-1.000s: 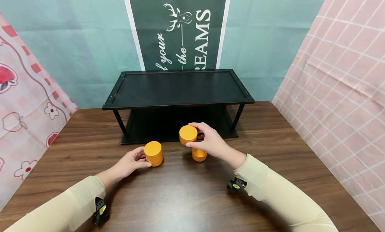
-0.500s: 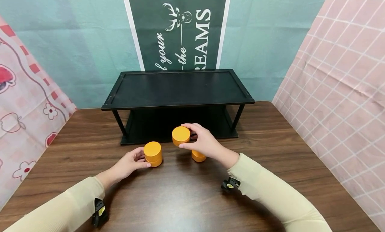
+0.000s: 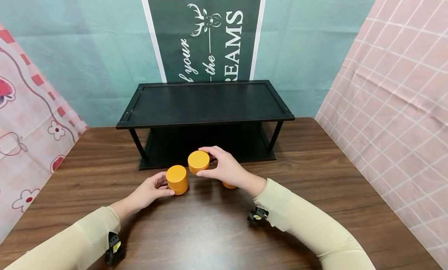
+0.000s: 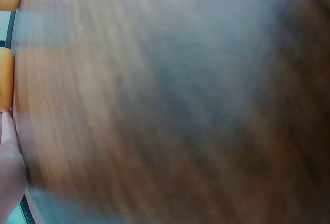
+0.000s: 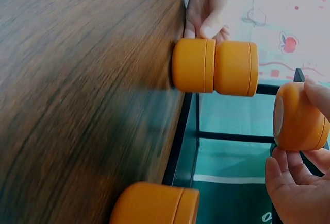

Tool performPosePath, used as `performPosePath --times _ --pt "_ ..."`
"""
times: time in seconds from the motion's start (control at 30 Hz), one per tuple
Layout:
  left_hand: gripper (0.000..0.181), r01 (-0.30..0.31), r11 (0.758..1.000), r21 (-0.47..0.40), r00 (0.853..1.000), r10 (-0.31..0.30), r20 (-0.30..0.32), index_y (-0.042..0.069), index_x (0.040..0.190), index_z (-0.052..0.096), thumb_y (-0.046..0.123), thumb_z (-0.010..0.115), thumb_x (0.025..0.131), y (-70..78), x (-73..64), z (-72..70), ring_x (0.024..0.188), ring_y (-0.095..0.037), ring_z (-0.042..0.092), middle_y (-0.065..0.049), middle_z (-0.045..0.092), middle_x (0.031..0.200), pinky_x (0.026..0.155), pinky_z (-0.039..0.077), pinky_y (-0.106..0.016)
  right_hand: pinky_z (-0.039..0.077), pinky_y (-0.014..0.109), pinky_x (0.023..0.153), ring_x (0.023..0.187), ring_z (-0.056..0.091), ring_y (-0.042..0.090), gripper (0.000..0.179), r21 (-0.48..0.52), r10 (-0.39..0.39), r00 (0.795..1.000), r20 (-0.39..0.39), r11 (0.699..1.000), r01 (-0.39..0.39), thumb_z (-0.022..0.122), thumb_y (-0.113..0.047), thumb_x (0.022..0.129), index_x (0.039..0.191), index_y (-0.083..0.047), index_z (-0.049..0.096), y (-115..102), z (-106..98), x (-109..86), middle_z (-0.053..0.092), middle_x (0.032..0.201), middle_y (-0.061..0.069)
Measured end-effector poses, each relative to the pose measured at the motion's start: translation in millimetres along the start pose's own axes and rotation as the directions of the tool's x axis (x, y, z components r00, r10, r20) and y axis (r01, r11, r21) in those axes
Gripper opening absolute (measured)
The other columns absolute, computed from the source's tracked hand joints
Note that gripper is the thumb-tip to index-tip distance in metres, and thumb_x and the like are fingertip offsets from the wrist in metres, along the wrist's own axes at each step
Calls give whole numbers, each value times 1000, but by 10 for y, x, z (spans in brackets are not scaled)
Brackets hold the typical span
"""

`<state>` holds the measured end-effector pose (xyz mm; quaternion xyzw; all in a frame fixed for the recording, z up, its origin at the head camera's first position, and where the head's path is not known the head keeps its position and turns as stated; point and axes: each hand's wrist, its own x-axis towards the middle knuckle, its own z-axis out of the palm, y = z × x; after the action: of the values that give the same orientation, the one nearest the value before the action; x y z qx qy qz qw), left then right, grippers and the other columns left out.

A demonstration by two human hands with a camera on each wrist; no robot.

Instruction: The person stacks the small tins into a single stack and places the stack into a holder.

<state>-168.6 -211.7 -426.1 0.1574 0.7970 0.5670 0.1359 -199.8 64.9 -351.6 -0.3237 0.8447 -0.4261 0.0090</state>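
Note:
Two orange lidded jars stand one on top of the other on the table: the upper jar (image 3: 176, 175) sits slightly off-line over the lower jar (image 5: 193, 65). My left hand (image 3: 151, 190) holds the lower one from its left side, thumb in front. A third orange jar (image 3: 198, 161) is up off the table, just right of and above the stack; my right hand (image 3: 226, 167) grips it between thumb and fingers. Its pale underside shows in the right wrist view. Another jar (image 3: 229, 185) stands on the table behind the right hand, mostly hidden in the head view.
A black two-level rack (image 3: 206, 102) stands at the back, its lower shelf (image 3: 164, 162) close behind the jars. The brown wooden table (image 3: 196, 231) reaches forward from it. Curtains hang at the back and both sides.
My right hand has carried its jar leftward, from above the standing jar to beside the stack. The left hand has kept its place at the stacked jars.

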Motion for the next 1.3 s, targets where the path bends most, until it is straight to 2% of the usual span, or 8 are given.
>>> performPosePath --times 0.23,0.6,0.73,0.97,1.3 --pt "56 -16 1000 -4 1000 16 1 -8 127 44 12 71 83 -21 12 8 117 -35 48 -22 54 123 99 39 -41 50 31 84 98 53 13 66 35 -12 999 33 999 11 79 -24 75 131 -5 49 -41 122 73 53 115 3" --pt "54 -36 999 -7 999 36 15 -8 127 44 12 69 84 -26 19 8 117 -33 48 -22 53 123 98 40 -34 48 21 83 99 55 13 67 22 21 996 87 1000 -23 79 -26 76 133 -8 49 -157 289 183 53 116 3" --pt "53 -32 999 -3 999 32 16 -8 127 44 12 69 85 -28 6 0 117 -33 48 -22 53 124 98 40 -36 49 22 82 99 54 12 66 15 8 995 95 1000 -9 78 -27 76 133 -9 49 -173 349 220 53 115 3" --pt "57 -20 1000 -11 1000 20 13 -8 129 42 14 69 85 -16 -8 -15 117 -35 48 -23 53 124 99 39 -41 46 17 81 100 53 10 66 2 3 995 100 1000 -4 78 -28 76 132 -9 49 -184 429 263 53 115 2" --pt "55 -34 999 -14 999 34 8 -8 129 43 13 69 85 -28 0 -2 117 -34 48 -22 53 124 98 40 -40 45 18 84 103 53 10 66 -24 20 993 120 1000 -18 77 -29 78 134 -11 47 -180 458 290 53 118 2"
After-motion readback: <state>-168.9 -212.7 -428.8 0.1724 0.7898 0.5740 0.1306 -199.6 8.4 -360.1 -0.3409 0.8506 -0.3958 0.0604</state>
